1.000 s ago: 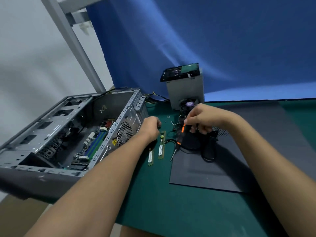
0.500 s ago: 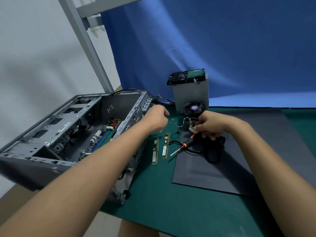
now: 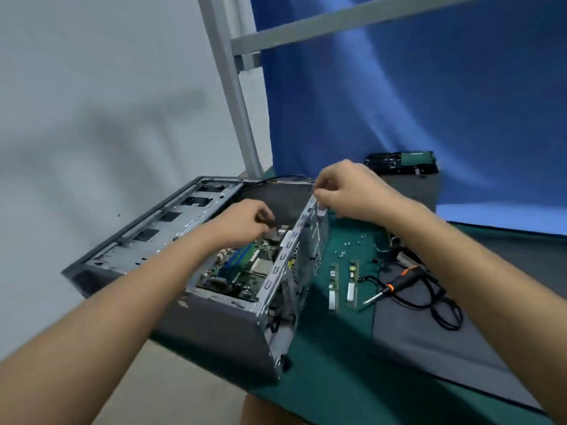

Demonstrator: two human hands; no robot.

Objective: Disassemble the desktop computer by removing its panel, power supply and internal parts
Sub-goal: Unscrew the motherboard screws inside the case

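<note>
- Head view, the step: the side panel lies flat on the worktop. The power supply stands behind my right hand with a drive on top. So I judge I am on the internal parts.
- The case lies on its side at the worktop's left edge, open face up, its near corner hanging over.
- My right grip pinches the upper rim of the case's rear wall. My left hand is down inside over the motherboard, fingers curled by a small dark part; I cannot tell whether I grasp it.
- Next, I think, comes freeing the motherboard. That calls for the screwdriver, which lies unheld beside two memory sticks, with loose screws near them.
- Materials: the case is thin punched sheet steel with hard edges and a matt grey skin. The motherboard is a flat green sheet with blue slots. The screwdriver has a black and orange handle. The worktop has a soft-looking green mat.
</note>
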